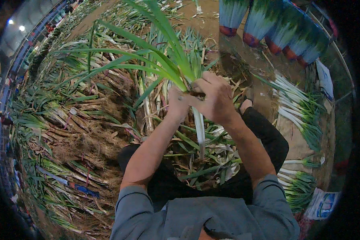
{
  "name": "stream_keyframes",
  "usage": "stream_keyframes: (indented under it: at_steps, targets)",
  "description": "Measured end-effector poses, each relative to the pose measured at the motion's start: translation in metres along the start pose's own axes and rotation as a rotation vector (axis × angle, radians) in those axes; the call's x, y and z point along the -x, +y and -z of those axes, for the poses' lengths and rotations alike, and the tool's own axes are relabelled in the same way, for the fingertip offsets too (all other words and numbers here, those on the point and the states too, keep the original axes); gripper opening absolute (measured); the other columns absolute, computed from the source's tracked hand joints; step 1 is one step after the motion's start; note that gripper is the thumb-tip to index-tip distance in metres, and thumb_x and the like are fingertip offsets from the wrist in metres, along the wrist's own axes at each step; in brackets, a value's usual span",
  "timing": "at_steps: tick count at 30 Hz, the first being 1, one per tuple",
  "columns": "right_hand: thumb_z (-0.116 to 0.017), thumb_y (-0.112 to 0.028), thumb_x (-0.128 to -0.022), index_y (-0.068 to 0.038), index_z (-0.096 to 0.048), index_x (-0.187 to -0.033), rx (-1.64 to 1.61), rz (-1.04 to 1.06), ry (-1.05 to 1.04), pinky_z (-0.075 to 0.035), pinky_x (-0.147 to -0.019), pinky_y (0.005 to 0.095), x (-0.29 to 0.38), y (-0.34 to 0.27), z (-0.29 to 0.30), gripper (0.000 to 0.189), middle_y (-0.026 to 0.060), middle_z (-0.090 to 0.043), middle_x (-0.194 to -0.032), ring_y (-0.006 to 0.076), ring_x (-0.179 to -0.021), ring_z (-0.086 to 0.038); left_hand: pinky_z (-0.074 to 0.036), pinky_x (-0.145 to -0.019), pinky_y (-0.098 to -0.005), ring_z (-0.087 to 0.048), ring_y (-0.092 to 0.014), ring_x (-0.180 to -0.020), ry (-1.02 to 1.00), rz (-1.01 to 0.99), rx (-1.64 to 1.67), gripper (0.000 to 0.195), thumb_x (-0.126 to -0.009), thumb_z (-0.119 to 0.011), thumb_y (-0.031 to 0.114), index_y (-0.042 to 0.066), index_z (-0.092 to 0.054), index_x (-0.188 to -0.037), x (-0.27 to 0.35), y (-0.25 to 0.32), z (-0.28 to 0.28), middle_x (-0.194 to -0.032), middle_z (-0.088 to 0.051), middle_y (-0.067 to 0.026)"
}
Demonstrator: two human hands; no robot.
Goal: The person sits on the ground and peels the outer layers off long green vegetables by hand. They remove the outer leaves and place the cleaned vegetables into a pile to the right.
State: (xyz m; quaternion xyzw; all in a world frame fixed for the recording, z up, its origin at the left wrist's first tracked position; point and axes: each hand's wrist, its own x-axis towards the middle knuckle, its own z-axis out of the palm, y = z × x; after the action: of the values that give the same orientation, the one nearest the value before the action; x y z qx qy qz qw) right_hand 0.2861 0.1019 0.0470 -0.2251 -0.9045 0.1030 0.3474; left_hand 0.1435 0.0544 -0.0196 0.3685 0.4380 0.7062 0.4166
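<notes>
Both my hands are closed around one long green onion, just where its white stalk turns into leaves. My left hand grips it from the left, and my right hand from the right, its fingers bent at the leaf base. The green leaves fan up and to the left; the white stalk hangs down between my forearms. Beneath it, peeled skins and cut leaves litter the ground between my legs. Unpeeled green onions with dry skins lie just beyond my hands.
Large piles of unpeeled onions with brown roots spread on the left. At the right, clean white-stalked onions lie on a brown cloth. Packed bundles with red bottoms stand at the upper right. A printed plastic bag lies at the lower right.
</notes>
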Motion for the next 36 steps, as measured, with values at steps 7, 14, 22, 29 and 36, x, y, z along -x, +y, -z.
stream_keyframes:
  at_steps: [7,14,22,29,36]
  targets:
    - [-0.072,-0.017,-0.090,0.000,-0.069,-0.103,-0.537,-0.260,0.394,-0.051,-0.072,0.0339,0.011,0.071,-0.009,0.021,0.0066,-0.069,-0.089,0.0151,-0.081,-0.065,-0.060,-0.073,-0.0374,-0.070,-0.021,-0.084,-0.023,0.247,-0.164,0.014,-0.094,-0.069,0.006,-0.001,-0.066,-0.106,-0.001,0.012,0.002,-0.096,-0.072,-0.0099]
    - [-0.069,-0.018,-0.093,-0.001,-0.070,-0.103,0.205,-0.545,0.033,-0.049,-0.068,0.0456,0.140,0.154,-0.018,0.020,0.0207,-0.064,-0.092,0.0298,-0.076,-0.064,-0.060,-0.065,-0.0362,-0.071,-0.023,-0.080,0.128,0.341,0.130,0.034,-0.094,-0.075,0.025,0.000,-0.061,-0.114,-0.004,0.028,0.009,-0.093,-0.073,-0.0116]
    - [-0.082,-0.033,-0.086,0.002,-0.052,-0.140,-0.850,-0.727,-0.353,-0.057,-0.075,0.0354,0.151,0.015,-0.052,0.071,0.0126,-0.070,-0.107,0.0177,-0.081,-0.068,-0.054,-0.085,-0.0462,-0.064,-0.026,-0.096,0.317,0.495,0.120,0.048,-0.082,-0.086,0.039,0.003,-0.069,-0.109,-0.004,-0.001,0.004,-0.109,-0.069,-0.0119]
    - [-0.070,-0.036,-0.095,0.005,-0.053,-0.134,-0.940,-0.764,-0.104,-0.053,-0.077,0.0356,0.164,-0.016,-0.071,0.059,0.0127,-0.063,-0.097,0.0231,-0.087,-0.065,-0.048,-0.081,-0.0397,-0.059,-0.022,-0.089,0.155,0.442,-0.779,0.071,-0.088,-0.077,0.050,-0.004,-0.060,-0.130,-0.010,-0.006,-0.008,-0.102,-0.064,-0.0097]
    - [-0.068,-0.024,-0.097,0.000,-0.058,-0.125,-1.488,-0.904,0.114,-0.042,-0.047,0.0263,0.168,-0.010,-0.002,0.038,0.0013,-0.059,-0.076,0.0076,-0.055,-0.052,-0.051,-0.080,-0.0313,-0.065,-0.016,-0.094,-0.245,0.241,-0.424,0.052,-0.095,-0.069,0.030,-0.002,-0.058,-0.134,0.006,0.006,-0.029,-0.116,-0.067,-0.0113]
